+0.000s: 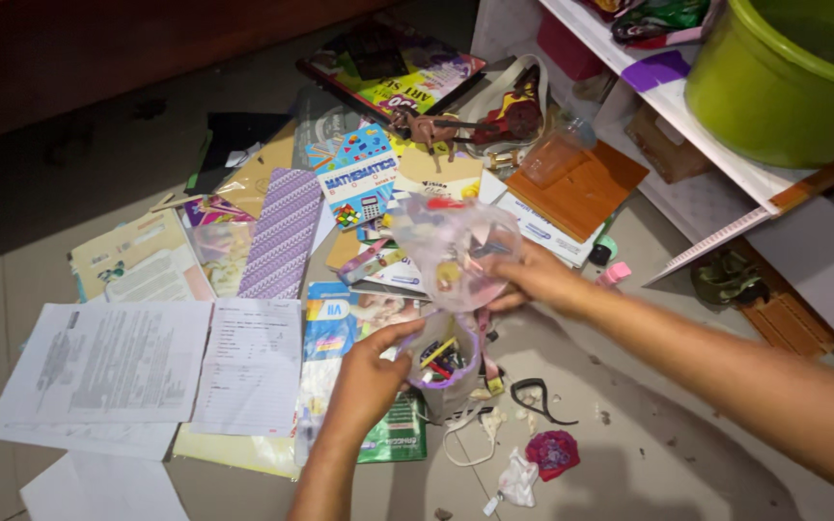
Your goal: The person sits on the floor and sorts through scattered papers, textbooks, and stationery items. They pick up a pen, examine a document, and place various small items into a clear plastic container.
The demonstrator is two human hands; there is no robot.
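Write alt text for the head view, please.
Two bare hands work over a cluttered floor: the right hand tilts a clear plastic bag of small items above a clear cup held by the left hand, among scattered books and papers.

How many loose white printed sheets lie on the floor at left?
3: a large sheet, a smaller one overlapping its right edge, a blank-looking sheet at the bottom edge. Others may be hidden underneath.

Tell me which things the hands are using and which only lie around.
In use:
- left hand on a small cup of bits
- right hand holding a clear bag

Lying about:
- books
- papers
- green bucket
- red cloth
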